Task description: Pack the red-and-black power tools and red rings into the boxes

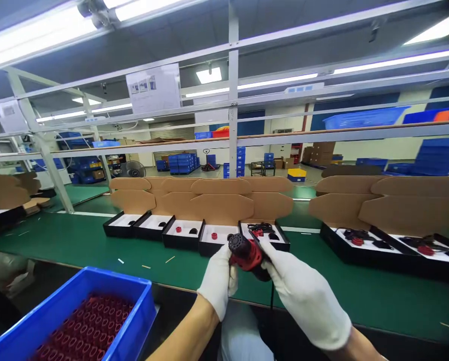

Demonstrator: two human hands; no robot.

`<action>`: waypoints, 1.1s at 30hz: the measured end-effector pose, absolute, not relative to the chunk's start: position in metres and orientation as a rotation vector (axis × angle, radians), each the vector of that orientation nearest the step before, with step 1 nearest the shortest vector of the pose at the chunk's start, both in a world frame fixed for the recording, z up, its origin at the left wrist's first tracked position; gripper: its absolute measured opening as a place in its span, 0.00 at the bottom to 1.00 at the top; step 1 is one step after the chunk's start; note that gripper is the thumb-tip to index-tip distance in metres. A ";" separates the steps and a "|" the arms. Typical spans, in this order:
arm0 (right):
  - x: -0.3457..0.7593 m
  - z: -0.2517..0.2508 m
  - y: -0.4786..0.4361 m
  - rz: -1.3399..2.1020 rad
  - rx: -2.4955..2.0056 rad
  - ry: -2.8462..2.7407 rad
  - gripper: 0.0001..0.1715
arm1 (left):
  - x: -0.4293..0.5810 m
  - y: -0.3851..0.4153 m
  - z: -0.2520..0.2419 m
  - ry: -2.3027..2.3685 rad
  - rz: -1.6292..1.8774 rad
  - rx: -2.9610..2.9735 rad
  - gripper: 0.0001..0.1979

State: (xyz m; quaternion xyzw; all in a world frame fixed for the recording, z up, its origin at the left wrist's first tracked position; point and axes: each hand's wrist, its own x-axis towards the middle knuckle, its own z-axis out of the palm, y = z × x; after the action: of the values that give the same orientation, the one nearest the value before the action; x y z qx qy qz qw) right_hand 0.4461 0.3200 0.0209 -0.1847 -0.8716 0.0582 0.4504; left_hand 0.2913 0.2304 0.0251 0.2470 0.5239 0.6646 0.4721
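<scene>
A red and black corded power tool (249, 256) is held up in front of me, its round, vented black end turned to the upper left. My left hand (217, 278), in a white glove, grips the tool near that vented end. On the other side, my right hand (303, 286), also gloved, is closed around the tool's body. A black cord (272, 301) hangs down from it. Just behind stands an open box (284, 245) with a black cable and a red part inside. Beside it, another open box (211, 245) holds a red ring (214, 235).
More open boxes line the green bench (179, 265), and filled ones (356, 255) stand to the right. A blue bin (134, 301) of dark red ring-shaped parts (89, 326) sits at lower left. A metal post (233, 90) and shelf rail rise behind the boxes.
</scene>
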 end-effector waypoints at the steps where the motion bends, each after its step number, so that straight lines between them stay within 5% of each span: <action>1: 0.438 0.024 0.329 0.274 -0.520 -2.145 0.25 | 0.281 0.231 0.026 1.289 1.612 0.633 0.33; 6: 0.404 0.052 0.367 1.108 -0.500 -2.164 0.31 | 0.211 0.265 -0.023 1.286 1.767 0.794 0.44; 10: 0.370 0.052 0.389 1.602 -0.361 -2.076 0.30 | 0.211 0.298 -0.112 1.181 1.401 0.721 0.48; 14: 0.336 0.039 0.421 1.561 -0.313 -2.091 0.28 | 0.235 0.306 -0.143 1.144 1.205 0.797 0.52; 20: 0.305 0.015 0.451 1.446 -0.303 -2.165 0.25 | 0.192 0.329 -0.049 2.153 2.098 1.758 0.62; 24: 0.302 0.003 0.456 1.421 -0.253 -2.158 0.24 | 0.168 0.338 -0.019 1.927 1.998 1.899 0.54; 29: 0.305 0.026 0.446 1.611 -0.353 -2.101 0.25 | 0.160 0.332 -0.069 1.246 1.909 1.200 0.39; 33: 0.296 0.050 0.448 1.500 -0.379 -2.151 0.28 | 0.180 0.340 -0.137 0.850 1.425 0.694 0.53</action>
State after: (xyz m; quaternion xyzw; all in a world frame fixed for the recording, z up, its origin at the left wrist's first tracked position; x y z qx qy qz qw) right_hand 0.2965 0.4480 0.0499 -0.1388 -0.7874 0.5490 0.2433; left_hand 0.1801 0.3397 -0.1367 0.3023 0.3702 0.6201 0.6222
